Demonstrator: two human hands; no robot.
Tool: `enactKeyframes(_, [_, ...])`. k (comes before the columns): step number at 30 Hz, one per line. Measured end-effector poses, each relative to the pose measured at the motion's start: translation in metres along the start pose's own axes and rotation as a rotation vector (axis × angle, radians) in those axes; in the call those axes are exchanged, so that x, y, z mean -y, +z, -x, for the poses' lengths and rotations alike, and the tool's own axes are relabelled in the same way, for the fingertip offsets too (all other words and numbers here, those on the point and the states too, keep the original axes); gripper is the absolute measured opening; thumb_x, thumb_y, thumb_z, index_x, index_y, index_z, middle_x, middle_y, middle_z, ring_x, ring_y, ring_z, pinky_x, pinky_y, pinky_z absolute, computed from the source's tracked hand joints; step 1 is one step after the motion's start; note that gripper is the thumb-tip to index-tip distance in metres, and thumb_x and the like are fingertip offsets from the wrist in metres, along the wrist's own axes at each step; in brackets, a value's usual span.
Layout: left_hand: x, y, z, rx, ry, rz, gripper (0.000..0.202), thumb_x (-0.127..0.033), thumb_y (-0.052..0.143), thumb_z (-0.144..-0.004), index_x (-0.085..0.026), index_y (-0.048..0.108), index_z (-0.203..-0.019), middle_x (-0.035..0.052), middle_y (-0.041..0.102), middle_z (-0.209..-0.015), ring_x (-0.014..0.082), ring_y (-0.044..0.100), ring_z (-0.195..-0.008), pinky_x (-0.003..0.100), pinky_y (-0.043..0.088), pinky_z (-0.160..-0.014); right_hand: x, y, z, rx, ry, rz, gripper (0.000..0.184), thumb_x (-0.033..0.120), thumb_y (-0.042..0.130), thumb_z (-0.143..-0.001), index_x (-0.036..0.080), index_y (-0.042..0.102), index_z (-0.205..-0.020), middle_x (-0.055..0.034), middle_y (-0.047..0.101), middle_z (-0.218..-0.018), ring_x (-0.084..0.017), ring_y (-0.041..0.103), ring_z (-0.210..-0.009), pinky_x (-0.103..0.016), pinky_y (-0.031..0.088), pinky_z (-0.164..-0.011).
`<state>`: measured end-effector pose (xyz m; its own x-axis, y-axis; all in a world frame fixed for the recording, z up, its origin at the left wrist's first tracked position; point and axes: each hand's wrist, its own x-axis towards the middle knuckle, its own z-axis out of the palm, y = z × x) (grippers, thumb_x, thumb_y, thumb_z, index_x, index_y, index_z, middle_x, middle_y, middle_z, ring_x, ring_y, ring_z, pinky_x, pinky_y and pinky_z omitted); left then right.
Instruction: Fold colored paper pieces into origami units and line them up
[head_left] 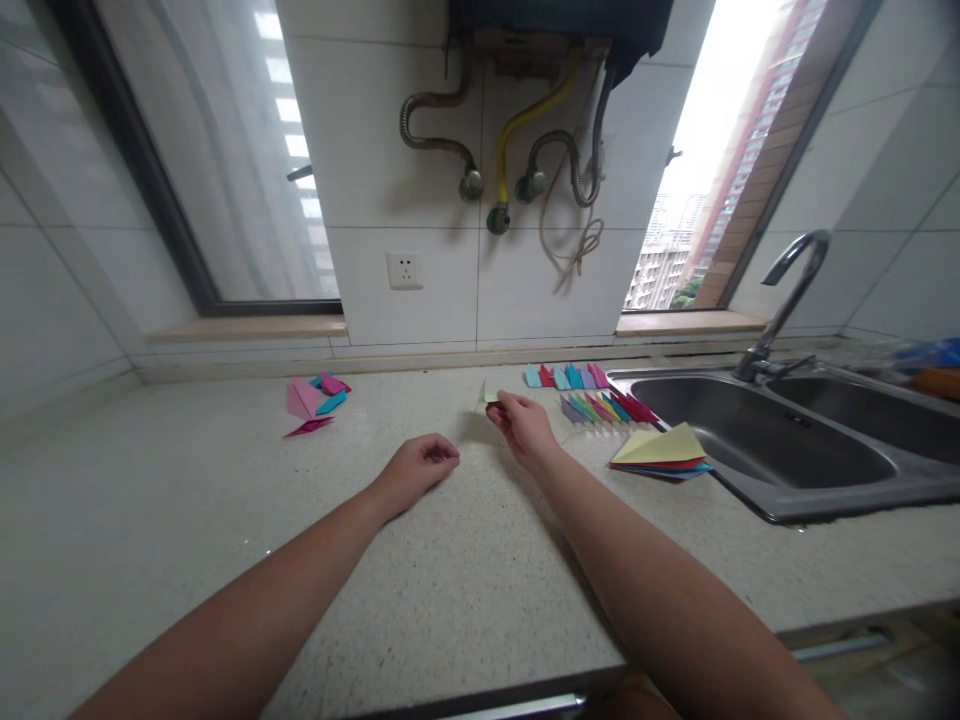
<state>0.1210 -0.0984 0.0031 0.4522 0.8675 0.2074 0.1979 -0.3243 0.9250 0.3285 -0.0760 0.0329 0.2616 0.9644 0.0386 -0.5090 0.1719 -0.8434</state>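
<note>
My right hand (523, 428) pinches a small folded pale-yellow paper piece (487, 396) just above the speckled countertop (225, 500). My left hand (420, 468) rests on the counter a little to the left, its fingers curled in loosely with nothing visible in them. To the right of my right hand lie a row of folded coloured paper pieces (604, 408), and behind it a second row (566, 376). A stack of flat coloured paper sheets (661, 450), yellow on top, lies by the sink's edge.
A pile of pink, magenta and blue folded pieces (315, 400) lies at the back left. A steel double sink (757, 440) with a tap (787, 290) fills the right. Tiled wall, a socket (405, 270), hoses and two windows stand behind.
</note>
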Motion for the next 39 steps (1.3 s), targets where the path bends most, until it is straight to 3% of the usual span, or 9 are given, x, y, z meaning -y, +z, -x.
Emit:
enactKeyframes(27, [-0.007, 0.003, 0.001, -0.042, 0.022, 0.025, 0.025, -0.038, 0.070, -0.077, -0.015, 0.067, -0.088, 0.0004, 0.061, -0.073, 0.0088, 0.048, -0.057, 0.022, 0.037, -0.054, -0.003, 0.003, 0.005, 0.039, 0.000, 0.066, 0.018, 0.026, 0.076, -0.074, 0.012, 0.067, -0.080, -0.0058, 0.071, -0.071, -0.010, 0.066, -0.061, -0.019, 0.058, -0.060])
enactKeyframes(33, [-0.001, 0.002, -0.001, -0.105, 0.039, 0.064, 0.029, -0.042, 0.067, -0.080, -0.016, 0.064, -0.094, -0.0012, 0.056, -0.073, 0.0086, 0.048, -0.055, 0.022, 0.038, -0.050, -0.005, 0.005, 0.006, 0.043, -0.016, 0.110, 0.017, 0.025, 0.075, -0.076, 0.012, 0.066, -0.082, -0.0058, 0.071, -0.069, -0.010, 0.066, -0.060, -0.020, 0.058, -0.063])
enactKeyframes(39, [-0.007, 0.003, 0.003, -0.268, 0.131, 0.043, 0.031, -0.042, 0.068, -0.080, -0.019, 0.062, -0.100, 0.0022, 0.060, -0.085, 0.0123, 0.055, -0.072, 0.021, 0.044, -0.056, -0.007, 0.005, 0.007, 0.062, -0.024, 0.143, 0.020, 0.026, 0.076, -0.075, 0.011, 0.066, -0.084, -0.0070, 0.072, -0.071, -0.011, 0.068, -0.060, -0.022, 0.060, -0.063])
